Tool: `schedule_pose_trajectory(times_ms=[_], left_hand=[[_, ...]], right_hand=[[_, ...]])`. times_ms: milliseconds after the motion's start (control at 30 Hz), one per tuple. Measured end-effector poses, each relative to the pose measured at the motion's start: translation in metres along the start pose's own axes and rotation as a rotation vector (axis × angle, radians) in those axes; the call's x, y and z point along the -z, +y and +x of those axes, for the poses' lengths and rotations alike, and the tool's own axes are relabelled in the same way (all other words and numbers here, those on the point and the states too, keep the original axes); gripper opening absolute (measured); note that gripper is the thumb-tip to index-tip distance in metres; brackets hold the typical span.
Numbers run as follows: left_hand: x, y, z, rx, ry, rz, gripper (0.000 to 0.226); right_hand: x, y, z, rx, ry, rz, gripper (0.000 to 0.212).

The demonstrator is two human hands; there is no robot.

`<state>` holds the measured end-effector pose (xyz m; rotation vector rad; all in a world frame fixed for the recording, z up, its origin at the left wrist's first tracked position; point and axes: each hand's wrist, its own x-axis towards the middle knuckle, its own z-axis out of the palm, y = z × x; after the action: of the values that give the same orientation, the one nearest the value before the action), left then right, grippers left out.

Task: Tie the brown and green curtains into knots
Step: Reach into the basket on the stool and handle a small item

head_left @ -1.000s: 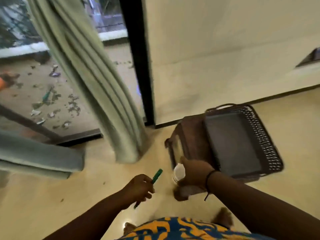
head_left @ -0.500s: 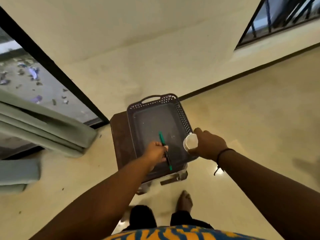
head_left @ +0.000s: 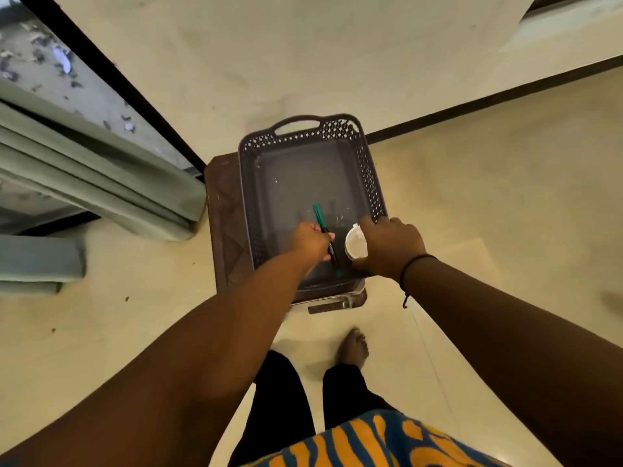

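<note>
At far left, by the glass door, the green curtain (head_left: 101, 183) hangs in loose folds, lower end just above the floor (head_left: 488, 197); no knot visible in the part shown. Second fold of greyish-green fabric (head_left: 37, 261) lies at the left edge, nearer than the first. No brown curtain seen in this view.

Curtain is well apart from both hands. Between curtain and hands: brown stool (head_left: 226, 230), standing on the floor close to the wall. Dark perforated basket (head_left: 371, 176) sits on the stool, handle at the far end, near end overhanging the stool's near edge.

Left hand (head_left: 308, 241): fingers curled round a green pen (head_left: 324, 230), pen held over the basket's inside, green cap end pointing far. Cannot tell whether pen touches the basket bottom.

Right hand (head_left: 391, 247): wrapped round a small white container (head_left: 355, 246) at the basket's near right corner, round white face turned left toward the pen. Black band on the right wrist.

Hands are near each other, not touching; pen and container just beside one another.

Near centre: one bare foot (head_left: 354, 347) on the floor, dark trousers, blue and orange patterned shirt (head_left: 371, 443) at the bottom edge. Dark skirting runs along the wall at right.
</note>
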<state>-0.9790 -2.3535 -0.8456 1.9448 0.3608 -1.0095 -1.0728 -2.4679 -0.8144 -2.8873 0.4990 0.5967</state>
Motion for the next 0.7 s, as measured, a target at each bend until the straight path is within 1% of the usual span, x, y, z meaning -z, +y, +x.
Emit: schedule_pose_trajectory(times_ms=[100, 200, 267, 333, 367, 433, 533, 600, 700], left_hand=[[-0.009, -0.01, 0.011, 0.034, 0.007, -0.018, 0.03], [-0.007, -0.015, 0.013, -0.011, 0.011, 0.051, 0.015], [0.001, -0.019, 0.011, -0.093, 0.009, 0.211, 0.018], [0.015, -0.019, 0.0, -0.201, 0.001, 0.442, 0.019], [0.028, -0.018, -0.009, -0.247, 0.005, 0.518, 0.016], [0.064, -0.016, -0.03, -0.332, 0.028, 0.57, 0.013], [0.13, -0.025, -0.059, -0.462, 0.08, 0.627, 0.01], [0.184, -0.044, -0.079, -0.475, 0.168, 0.685, 0.012], [0.264, -0.087, -0.098, -0.401, 0.295, 0.721, 0.014]], right_hand=[[-0.008, -0.006, 0.007, 0.026, 0.082, -0.072, 0.07], [-0.004, -0.009, 0.009, 0.018, 0.072, -0.083, 0.074], [0.001, -0.011, 0.005, 0.01, 0.043, -0.117, 0.077], [0.011, -0.018, 0.001, 0.008, 0.02, -0.197, 0.081], [0.019, -0.026, 0.0, 0.016, 0.023, -0.235, 0.082], [0.039, -0.05, -0.001, 0.064, 0.063, -0.267, 0.082], [0.06, -0.093, 0.001, 0.206, 0.13, -0.261, 0.071], [0.07, -0.127, 0.001, 0.295, 0.12, -0.283, 0.065], [0.081, -0.186, 0.003, 0.402, 0.085, -0.335, 0.057]])
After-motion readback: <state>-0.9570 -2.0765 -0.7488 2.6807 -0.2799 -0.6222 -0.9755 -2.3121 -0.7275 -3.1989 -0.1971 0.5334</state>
